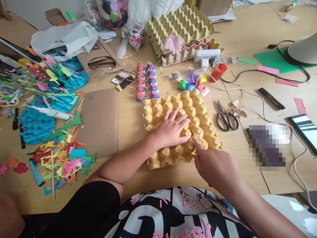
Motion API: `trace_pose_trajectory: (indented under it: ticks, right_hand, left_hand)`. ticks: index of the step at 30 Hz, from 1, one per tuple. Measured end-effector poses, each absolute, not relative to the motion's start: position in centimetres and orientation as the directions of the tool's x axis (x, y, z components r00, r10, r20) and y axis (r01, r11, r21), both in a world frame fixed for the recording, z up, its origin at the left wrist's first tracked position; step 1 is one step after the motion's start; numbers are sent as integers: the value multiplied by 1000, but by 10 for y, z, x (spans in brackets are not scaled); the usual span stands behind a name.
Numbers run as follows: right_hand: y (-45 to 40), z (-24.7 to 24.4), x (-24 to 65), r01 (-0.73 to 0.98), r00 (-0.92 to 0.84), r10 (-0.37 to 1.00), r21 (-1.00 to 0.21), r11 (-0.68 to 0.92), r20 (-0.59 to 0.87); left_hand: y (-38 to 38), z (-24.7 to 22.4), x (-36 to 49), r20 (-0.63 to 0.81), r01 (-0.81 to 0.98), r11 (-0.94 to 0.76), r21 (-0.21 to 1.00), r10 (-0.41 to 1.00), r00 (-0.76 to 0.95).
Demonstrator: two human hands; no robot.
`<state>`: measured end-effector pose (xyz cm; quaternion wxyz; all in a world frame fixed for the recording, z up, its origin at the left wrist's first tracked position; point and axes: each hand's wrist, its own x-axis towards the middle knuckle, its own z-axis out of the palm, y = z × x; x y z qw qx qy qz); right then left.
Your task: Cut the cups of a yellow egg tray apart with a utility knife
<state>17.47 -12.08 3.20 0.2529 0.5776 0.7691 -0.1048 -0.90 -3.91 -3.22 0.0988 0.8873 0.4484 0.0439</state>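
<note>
A yellow cardboard egg tray (158,153) lies upside down on the table in front of me, its cups pointing up. My left hand (170,130) rests flat on its middle with the fingers spread. At the tray's near right part is my right hand (215,163), index finger stretched forward against the cardboard beside a narrow gap. Its other fingers are curled under and hidden, so what they hold, if anything, does not show. Just beyond the tray stand two painted egg-carton strips, a red one (140,82) and a purple one (152,82), with faces and pins.
Scissors (226,117) lie to the right near a red cup (218,72) and bags of coloured clay (190,79). Stacked egg trays (178,23) stand behind. Leftward are a cardboard sheet (99,122), paper scraps (64,158) and blue egg-tray pieces (37,125). A white cable (264,105) crosses the right side.
</note>
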Motion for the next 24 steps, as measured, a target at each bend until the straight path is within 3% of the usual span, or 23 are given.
trace_pose_trajectory:
  ticks: [17, 24]
  right_hand:
    - [-115, 36, 171, 956, -207, 843, 79, 281, -497]
    - [-124, 34, 174, 946, -206, 852, 125, 300, -482]
  left_hand:
    - [-39, -29, -8, -32, 793, -568, 222, 808, 588]
    - [-39, -29, -8, -38, 795, -566, 216, 809, 586]
